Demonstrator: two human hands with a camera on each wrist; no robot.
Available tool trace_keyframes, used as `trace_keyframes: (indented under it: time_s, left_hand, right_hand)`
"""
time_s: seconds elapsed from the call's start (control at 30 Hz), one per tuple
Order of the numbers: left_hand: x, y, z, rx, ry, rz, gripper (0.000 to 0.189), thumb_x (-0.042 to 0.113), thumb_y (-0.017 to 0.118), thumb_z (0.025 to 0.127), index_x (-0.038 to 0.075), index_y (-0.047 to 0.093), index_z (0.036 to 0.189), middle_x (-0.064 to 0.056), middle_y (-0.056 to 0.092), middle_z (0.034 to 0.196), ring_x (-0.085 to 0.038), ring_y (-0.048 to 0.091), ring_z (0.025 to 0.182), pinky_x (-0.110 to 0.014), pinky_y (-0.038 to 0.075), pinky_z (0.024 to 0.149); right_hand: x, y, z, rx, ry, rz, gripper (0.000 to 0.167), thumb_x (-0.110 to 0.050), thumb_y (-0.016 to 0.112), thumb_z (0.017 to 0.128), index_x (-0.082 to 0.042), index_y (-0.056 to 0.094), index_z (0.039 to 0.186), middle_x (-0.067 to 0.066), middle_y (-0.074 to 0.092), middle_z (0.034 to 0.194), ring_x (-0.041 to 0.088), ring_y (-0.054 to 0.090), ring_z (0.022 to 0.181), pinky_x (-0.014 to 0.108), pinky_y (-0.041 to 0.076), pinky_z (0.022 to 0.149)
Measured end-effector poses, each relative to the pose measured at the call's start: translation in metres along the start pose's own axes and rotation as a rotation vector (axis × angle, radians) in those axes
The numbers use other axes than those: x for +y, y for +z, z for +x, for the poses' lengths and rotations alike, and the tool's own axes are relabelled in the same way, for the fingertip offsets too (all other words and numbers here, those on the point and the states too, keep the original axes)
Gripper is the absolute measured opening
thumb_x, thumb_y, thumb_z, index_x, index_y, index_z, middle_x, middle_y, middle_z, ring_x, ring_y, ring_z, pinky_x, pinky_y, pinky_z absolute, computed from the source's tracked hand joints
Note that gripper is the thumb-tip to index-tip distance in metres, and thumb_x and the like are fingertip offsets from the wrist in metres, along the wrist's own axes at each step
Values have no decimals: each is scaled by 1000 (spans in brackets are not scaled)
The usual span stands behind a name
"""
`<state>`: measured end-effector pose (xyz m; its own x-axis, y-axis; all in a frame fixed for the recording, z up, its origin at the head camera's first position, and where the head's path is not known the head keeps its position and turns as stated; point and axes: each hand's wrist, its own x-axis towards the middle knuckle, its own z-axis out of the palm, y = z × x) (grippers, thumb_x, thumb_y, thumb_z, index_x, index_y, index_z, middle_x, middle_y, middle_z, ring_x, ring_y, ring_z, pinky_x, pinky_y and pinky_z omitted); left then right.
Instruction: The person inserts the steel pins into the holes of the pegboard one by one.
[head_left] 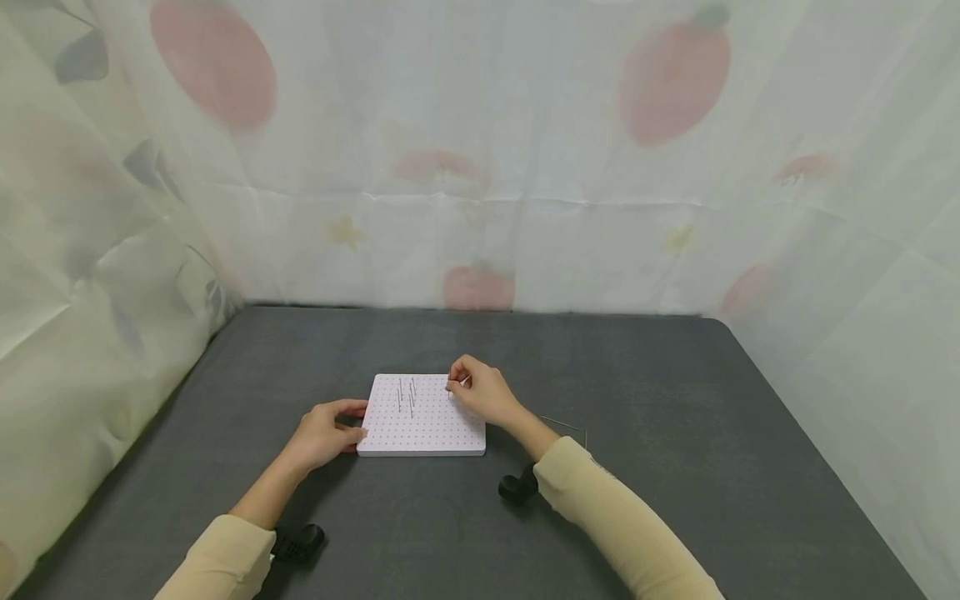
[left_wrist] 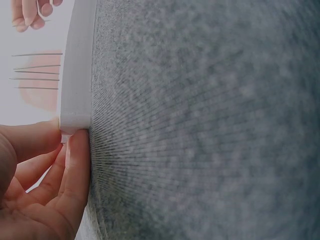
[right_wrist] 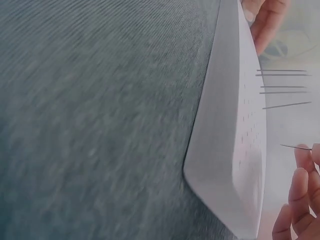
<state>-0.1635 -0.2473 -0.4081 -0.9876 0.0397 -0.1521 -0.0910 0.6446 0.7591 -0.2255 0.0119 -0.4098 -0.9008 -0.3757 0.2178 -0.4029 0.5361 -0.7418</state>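
A white pegboard [head_left: 431,433] full of small holes lies flat on the dark table. Several thin metal pins [head_left: 411,402] stand upright in its left half, and the same pins [right_wrist: 284,87] show from the side in the right wrist view. My left hand [head_left: 318,437] holds the board's left edge, with the thumb at the top face and fingers at the side. Above the board's far right part, my right hand [head_left: 483,392] pinches another thin metal pin [right_wrist: 295,147] between thumb and forefinger. In the right wrist view its tip is apart from the board.
Thin metal pins [head_left: 562,424] lie on the grey table [head_left: 645,467] right of the board, partly behind my right forearm. A printed curtain [head_left: 555,250] encloses the table's back and sides. Black devices [head_left: 517,487] sit at both wrists.
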Motion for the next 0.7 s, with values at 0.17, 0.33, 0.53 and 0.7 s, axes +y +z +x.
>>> trace_keyframes:
  time_s: [0.17,0.33,0.53,0.7]
  left_hand:
    - [-1,-1,0,1,-3,2,46,2,64,82,-2,51,126,-21,57,117,-17,64,83,-30,55,64]
    - [-2,-1,0,-1,-1,-3,47,2,64,81,-2,51,126,-21,57,117,-17,63,83,-30,55,65]
    - [-2,0,0,-2,-3,-9,47,2,64,81,-2,52,126,-21,57,118,-17,64,83,-30,55,65]
    - [-2,0,1,-5,7,-11,46,2,64,81,-2,52,126,-21,57,117,-16,64,82,-30,55,64]
  right_hand:
    - [-4,7,5,3,-15,-6,4,-13,60,85,-13,57,87,-3,65,82,5,48,62,17,38,55]
    - [-7,11,7,-10,-9,-29,5,-14,61,85,-13,57,87,-3,65,83,5,47,61,17,36,54]
    - [-7,16,10,-8,-14,-52,5,-15,62,85,-14,57,87,-3,65,84,5,48,63,17,37,56]
    - [-7,19,13,-8,-28,-59,4,-16,62,85,-15,58,87,-4,65,84,6,50,65,18,40,58]
